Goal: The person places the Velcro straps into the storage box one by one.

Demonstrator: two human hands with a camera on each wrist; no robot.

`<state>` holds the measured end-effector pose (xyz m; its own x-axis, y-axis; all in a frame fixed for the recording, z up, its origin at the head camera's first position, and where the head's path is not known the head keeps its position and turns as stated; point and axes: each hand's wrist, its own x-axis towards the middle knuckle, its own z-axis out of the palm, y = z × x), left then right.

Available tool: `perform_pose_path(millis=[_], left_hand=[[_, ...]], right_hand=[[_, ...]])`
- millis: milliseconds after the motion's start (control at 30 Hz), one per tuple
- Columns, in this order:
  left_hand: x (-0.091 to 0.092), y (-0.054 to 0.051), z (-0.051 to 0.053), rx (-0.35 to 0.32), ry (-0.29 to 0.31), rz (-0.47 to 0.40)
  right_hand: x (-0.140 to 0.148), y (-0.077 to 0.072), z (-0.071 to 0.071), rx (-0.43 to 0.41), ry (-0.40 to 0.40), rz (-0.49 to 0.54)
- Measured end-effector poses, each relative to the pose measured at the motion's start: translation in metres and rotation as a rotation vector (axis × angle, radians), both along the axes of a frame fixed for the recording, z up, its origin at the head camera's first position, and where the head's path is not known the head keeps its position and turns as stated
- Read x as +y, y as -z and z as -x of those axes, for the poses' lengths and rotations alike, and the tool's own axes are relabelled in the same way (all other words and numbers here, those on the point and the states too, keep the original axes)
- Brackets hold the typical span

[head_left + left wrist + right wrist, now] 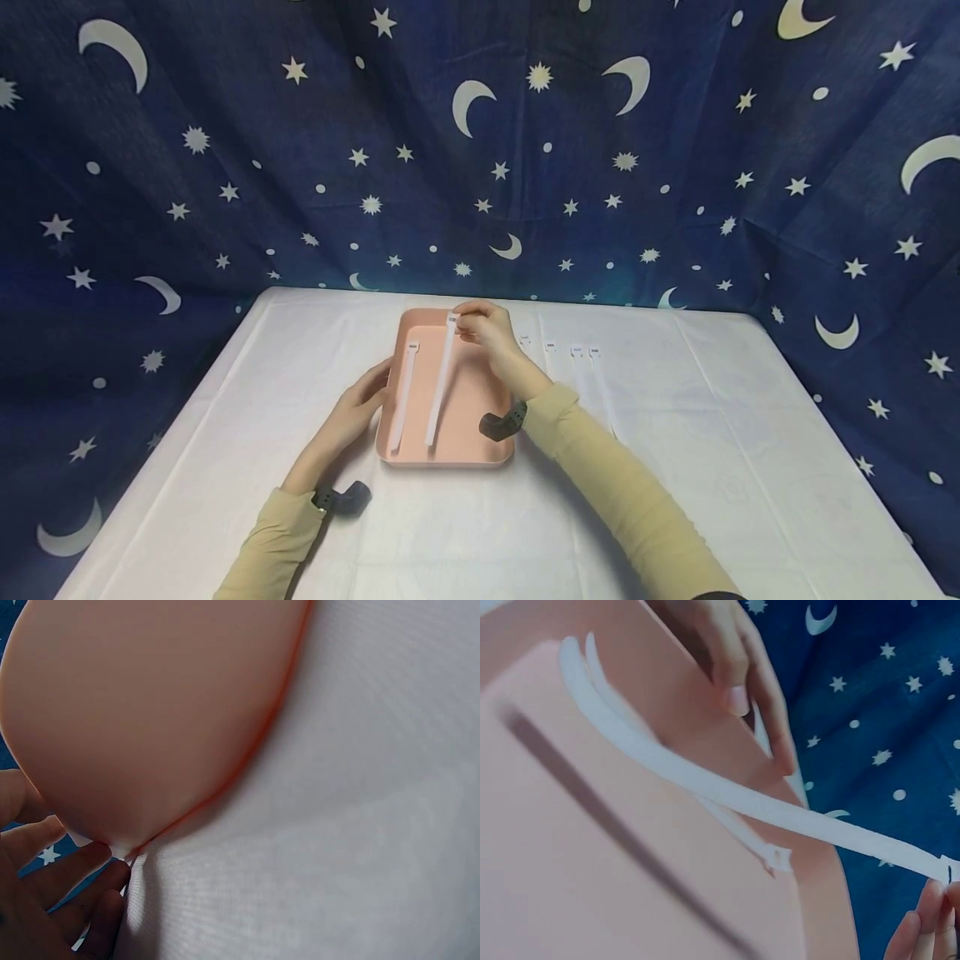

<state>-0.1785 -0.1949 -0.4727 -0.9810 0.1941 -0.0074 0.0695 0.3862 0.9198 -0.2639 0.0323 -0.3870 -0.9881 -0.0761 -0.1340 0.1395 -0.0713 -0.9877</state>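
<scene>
Strap [441,379] pinched at one end, its tail slanting over the tray [450,462]

The right hand [483,327] has its fingertips pressed together on the strap's head end. From there the white length runs back toward the person and a little to that hand's left, over the tray. That slant seems the relation that counts: the second strap [405,396] lies in the tray just left of the held one, and the two run nearly side by side. Beyond it, the left hand [367,396] rests along the tray's left wall, fingers loosely stretched and holding no strap. To the right hand's right, four more straps [602,383] lie on the white cloth [750,433], partly behind the arm

From the right wrist, what looks like the held strap's shadow [630,840] falls well apart from it — so the strap appears raised, which the head view barely gives. The left wrist view shows no strap — only the tray's pink surface and fingertips at its edge; how firmly they press, I cannot tell
</scene>
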Motion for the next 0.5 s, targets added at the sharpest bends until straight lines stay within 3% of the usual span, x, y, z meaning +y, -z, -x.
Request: perform_pose_path(millis=[200,500], left_hand=[[0.002,-0.004,-0.002,0.004,-0.007,0.015],[0.012,-0.039,-0.017,-0.013,0.002,0.023]], right_hand=[[-0.011,0.011,0.003,0.004,0.021,-0.056],[-0.024,0.03,0.011,-0.005,0.012,-0.101]])
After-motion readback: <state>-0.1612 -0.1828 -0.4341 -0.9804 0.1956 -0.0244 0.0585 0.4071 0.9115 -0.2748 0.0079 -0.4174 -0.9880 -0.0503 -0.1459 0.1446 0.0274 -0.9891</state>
